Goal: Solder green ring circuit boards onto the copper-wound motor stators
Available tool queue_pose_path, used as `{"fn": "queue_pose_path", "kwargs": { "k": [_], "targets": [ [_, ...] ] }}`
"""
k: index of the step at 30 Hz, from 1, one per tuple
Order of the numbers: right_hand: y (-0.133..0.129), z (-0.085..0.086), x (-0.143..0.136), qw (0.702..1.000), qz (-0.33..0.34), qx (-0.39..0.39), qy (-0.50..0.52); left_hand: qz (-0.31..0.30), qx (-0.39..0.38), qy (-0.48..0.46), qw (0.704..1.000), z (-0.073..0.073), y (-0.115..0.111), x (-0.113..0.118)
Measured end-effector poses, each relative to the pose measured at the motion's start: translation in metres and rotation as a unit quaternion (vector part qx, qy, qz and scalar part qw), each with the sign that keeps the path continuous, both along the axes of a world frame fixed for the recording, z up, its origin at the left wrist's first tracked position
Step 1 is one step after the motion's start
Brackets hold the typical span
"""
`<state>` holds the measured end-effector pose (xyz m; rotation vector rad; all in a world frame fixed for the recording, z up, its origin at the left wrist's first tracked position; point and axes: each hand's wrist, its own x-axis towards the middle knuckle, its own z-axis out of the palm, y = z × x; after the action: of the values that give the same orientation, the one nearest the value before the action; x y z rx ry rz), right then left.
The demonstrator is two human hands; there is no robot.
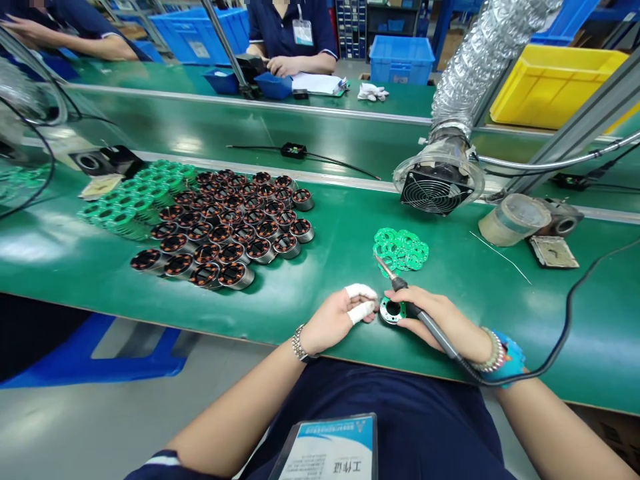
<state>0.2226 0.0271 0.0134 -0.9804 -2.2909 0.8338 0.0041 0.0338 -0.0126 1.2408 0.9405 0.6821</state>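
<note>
Soldering iron [431, 327] and round part [393, 319] sit gripped in the right hand [443, 317], the left hand [336, 317] half-open beside, contact unclear.

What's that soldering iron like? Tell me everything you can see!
The soldering iron is slim like a pen, with a coppery tip, black collar and dark handle. A black cord runs from its back end. The right hand holds it slanted, tip pointing toward the loose green rings; whether it touches them, I can't tell.

Glossy green desk [340, 240] (patched with reflected light) above pale floor [115, 420]; blue stool [100, 373] at left, dark shelving [410, 23] behind.
</note>
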Motion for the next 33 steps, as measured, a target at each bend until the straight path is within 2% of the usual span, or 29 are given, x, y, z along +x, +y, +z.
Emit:
{"fn": "queue_pose_path", "kwargs": {
  "k": [3,7,10,13,17,21,26,33],
  "targets": [
    [-0.010,-0.003,0.000,0.998,-0.056,0.021,0.002,0.026,0.030,0.075,0.996,-0.002,-0.009,-0.009],
    [-0.026,-0.009,-0.002,0.989,-0.139,0.042,0.010,0.016,0.101,0.219,0.970,0.000,-0.018,-0.005],
    [-0.031,-0.014,-0.003,0.986,-0.160,0.048,0.013,0.009,0.102,0.245,0.964,0.002,-0.013,0.004],
    [-0.031,-0.016,-0.004,0.985,-0.162,0.050,0.016,-0.001,0.070,0.202,0.977,0.004,-0.006,0.009],
    [-0.032,-0.016,-0.006,0.985,-0.165,0.049,0.024,0.017,0.027,0.059,0.998,0.007,-0.005,0.014],
    [-0.035,-0.017,-0.009,0.981,-0.184,0.060,0.032,0.038,-0.063,-0.057,0.996,0.007,-0.006,0.022],
    [-0.038,-0.017,-0.009,0.980,-0.189,0.053,0.035,0.032,-0.141,-0.061,0.988,0.006,0.000,0.028],
    [-0.024,-0.006,-0.014,0.979,-0.173,0.067,0.080,-0.002,-0.131,-0.067,0.989,0.008,0.005,0.032]
  ]
}}
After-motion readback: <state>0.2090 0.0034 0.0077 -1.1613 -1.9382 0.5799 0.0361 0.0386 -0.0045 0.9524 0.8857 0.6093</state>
